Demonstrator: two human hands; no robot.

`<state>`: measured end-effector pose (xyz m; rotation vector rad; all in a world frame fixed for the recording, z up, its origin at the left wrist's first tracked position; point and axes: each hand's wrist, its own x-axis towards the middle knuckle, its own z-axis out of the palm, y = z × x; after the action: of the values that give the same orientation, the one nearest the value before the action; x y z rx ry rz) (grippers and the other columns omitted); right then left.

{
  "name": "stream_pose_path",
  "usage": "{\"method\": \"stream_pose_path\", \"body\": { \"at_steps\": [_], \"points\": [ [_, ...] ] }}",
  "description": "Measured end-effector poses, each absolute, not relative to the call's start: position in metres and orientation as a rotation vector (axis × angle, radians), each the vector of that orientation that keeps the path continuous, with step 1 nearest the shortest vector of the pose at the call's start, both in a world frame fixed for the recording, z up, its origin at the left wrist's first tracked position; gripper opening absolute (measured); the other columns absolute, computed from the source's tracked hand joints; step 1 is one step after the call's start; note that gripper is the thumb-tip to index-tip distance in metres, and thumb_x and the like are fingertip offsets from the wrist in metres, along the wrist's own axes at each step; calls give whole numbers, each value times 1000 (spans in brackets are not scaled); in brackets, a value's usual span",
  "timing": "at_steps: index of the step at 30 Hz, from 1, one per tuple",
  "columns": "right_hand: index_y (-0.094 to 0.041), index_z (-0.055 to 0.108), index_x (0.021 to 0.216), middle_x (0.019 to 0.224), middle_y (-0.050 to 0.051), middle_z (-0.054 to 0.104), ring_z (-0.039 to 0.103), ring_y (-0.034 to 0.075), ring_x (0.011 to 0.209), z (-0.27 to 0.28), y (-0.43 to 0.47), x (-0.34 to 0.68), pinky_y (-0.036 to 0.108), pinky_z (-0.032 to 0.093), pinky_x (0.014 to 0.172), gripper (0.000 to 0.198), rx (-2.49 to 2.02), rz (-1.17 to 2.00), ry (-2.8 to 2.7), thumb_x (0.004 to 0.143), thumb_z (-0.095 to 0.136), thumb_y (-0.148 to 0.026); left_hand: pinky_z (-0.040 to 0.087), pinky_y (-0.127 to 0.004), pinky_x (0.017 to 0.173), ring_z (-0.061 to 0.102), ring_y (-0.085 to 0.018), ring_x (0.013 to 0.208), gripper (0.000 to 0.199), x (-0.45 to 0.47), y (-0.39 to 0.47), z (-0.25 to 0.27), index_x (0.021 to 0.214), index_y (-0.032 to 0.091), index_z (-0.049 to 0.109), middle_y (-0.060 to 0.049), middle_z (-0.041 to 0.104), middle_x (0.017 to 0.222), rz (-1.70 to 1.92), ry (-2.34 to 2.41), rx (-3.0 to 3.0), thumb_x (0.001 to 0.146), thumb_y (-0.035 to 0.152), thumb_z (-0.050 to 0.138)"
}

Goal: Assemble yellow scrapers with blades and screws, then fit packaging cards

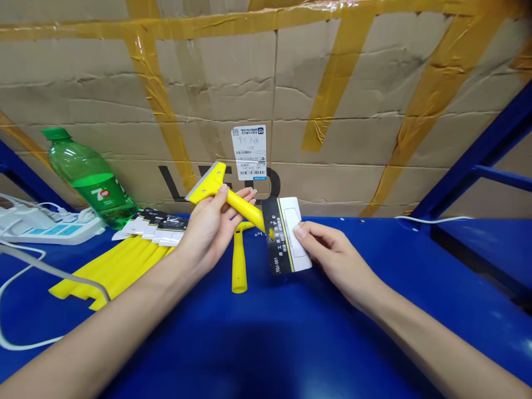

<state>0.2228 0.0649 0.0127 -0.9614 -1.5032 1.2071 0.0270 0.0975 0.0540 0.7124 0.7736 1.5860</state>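
Observation:
My left hand (211, 224) grips a yellow scraper (245, 206) near its head, thumb on top, with the metal blade pointing up and left. The end of the scraper's handle meets a black and white packaging card (278, 238), partly hidden behind it. My right hand (328, 249) pinches the white right side of this card between thumb and fingers. Below them, a second yellow scraper (239, 266) lies on the blue table, its head partly covered by my left hand. Left of my forearm, several yellow scrapers (112, 269) lie in a row with cards over their heads.
A green soda bottle (93, 183) leans against a big taped cardboard box (233, 72) at the back. A white power strip (62, 228) with cables sits on the left of the blue table (266, 343). Blue metal frame bars (474, 160) stand at the right.

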Motion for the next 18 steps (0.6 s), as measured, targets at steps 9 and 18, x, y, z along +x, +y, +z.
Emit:
{"method": "stream_pose_path", "body": {
  "at_steps": [9,18],
  "points": [
    [-25,42,78,76,-4,63,63,12,63,0,49,197,23,50,54,49,-908,1062,-1122,67,89,-36,56,-33,101,69,-24,117,9,30,94,40,103,14,55,-23,71,123,1530,657,622,102,17,47],
    [-34,48,130,110,6,76,72,28,103,-16,45,207,47,57,93,64,-994,724,-1417,76,83,-29,57,-36,100,70,-27,114,19,38,84,41,117,9,56,-24,69,122,1461,717,508,99,13,51]
  ]
}}
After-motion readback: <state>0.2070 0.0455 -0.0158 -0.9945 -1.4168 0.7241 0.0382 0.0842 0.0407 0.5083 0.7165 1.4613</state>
